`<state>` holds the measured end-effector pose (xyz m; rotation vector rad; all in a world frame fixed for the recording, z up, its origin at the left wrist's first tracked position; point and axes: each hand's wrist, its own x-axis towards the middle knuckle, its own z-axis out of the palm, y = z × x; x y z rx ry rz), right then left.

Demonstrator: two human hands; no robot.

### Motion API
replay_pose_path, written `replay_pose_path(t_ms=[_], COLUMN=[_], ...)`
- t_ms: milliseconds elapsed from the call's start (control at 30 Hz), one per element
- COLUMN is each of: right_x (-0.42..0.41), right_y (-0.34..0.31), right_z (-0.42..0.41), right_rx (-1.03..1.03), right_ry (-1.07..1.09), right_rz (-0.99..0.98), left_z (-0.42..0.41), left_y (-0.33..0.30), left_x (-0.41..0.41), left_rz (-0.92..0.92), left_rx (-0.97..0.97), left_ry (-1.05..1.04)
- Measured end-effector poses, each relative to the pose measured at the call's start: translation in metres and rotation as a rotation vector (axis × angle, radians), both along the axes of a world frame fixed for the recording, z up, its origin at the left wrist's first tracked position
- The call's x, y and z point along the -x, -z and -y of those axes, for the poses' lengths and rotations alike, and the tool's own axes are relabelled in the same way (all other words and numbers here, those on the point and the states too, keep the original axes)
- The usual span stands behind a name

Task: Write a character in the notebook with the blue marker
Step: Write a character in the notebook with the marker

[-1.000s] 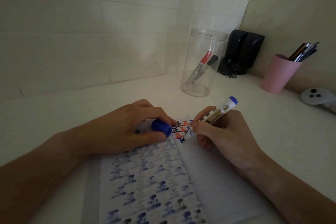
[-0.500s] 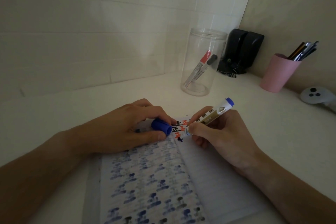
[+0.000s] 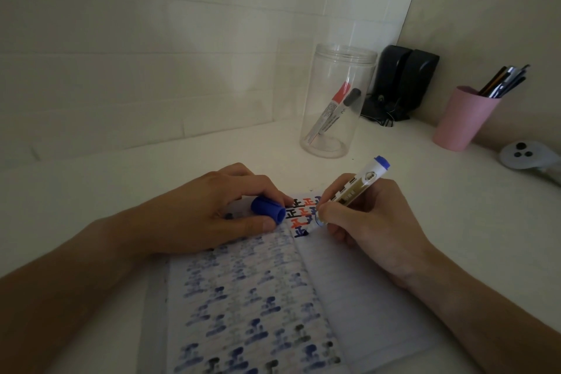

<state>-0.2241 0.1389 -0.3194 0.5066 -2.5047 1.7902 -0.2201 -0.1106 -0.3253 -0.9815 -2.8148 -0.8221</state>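
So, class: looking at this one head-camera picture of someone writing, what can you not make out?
- Blue marker tip: hidden behind the right hand fingers, so contact with the notebook is unclear.
- Page under the left hand, which holds the blue cap: covered.
- Notebook's near edge: cut off by the frame.
- Marker labels in the clear jar: too small.
- Pink cup contents: dim, indistinct.

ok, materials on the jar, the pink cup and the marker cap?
Jar: clear glossy plastic, probably; the markers inside show through and the rim looks threaded. Pink cup: matte and opaque, likely plastic, no glare. Blue cap, held in the left hand: smooth moulded plastic with a slight sheen.
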Motion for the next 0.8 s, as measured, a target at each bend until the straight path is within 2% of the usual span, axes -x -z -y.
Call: replay_pose_path(t_ms=[267,467,600,700,800], right_x=[0.002,0.008,0.01,0.013,0.013], right_y=[0.001,-0.005,-0.009,-0.007,-0.005], right_z=[-0.001,-0.007,-0.007,-0.008,-0.008], right_rx=[0.013,0.378,0.517,0.54,0.589], right_ry=[0.026,0.072,0.101,0.133,0.119], right_rz=[-0.013,-0.045,0.017,0.094,0.118], left_z=[0.0,-0.002,-0.005,-0.005,-0.005], left_y=[-0.001,-0.002,-0.004,-0.002,0.0], left_x=[0.0,-0.001,-0.004,-0.005,-0.004], left_rz=[-0.002,-0.011,-0.037,-0.113,-0.276], left_rx=[0.003,-0.012,-0.033,-0.072,-0.162], left_ry=[-0.002,-0.004,-0.019,-0.065,-0.161])
